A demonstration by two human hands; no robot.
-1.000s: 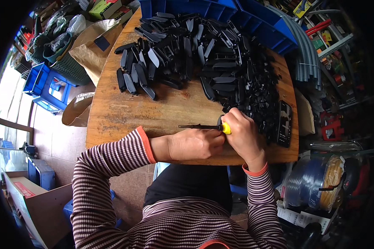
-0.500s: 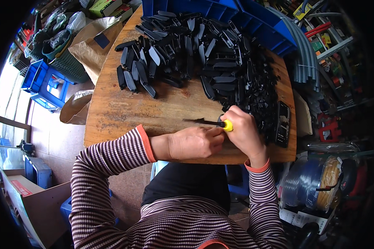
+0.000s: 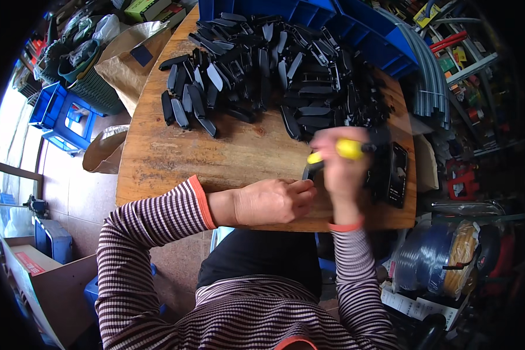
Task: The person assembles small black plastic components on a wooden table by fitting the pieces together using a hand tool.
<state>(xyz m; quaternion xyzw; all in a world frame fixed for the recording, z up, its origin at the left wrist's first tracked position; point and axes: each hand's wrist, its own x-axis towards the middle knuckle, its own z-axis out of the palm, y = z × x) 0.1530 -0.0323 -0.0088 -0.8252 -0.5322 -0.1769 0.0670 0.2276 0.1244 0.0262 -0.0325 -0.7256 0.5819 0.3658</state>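
Note:
My left hand rests by the table's near edge with its fingers pinched together, on a black plastic part that juts up beyond the fingertips. Most of that part is hidden. Close by on the right, my right hand is closed around a tool with a yellow-and-black handle; motion smears both, and the tool's working end cannot be made out. Ahead of both hands lies a heap of long black plastic parts, with smaller black pieces at its right side.
Blue plastic bins stand along the far edge of the wooden table. A phone lies at the table's right edge. Brown paper bags are on the left; bundled grey tubes and coiled hose are on the right.
My right hand has swung up and turned, carrying the tool away from the left fingers; its dark shaft no longer points left across the table. The left hand has barely moved.

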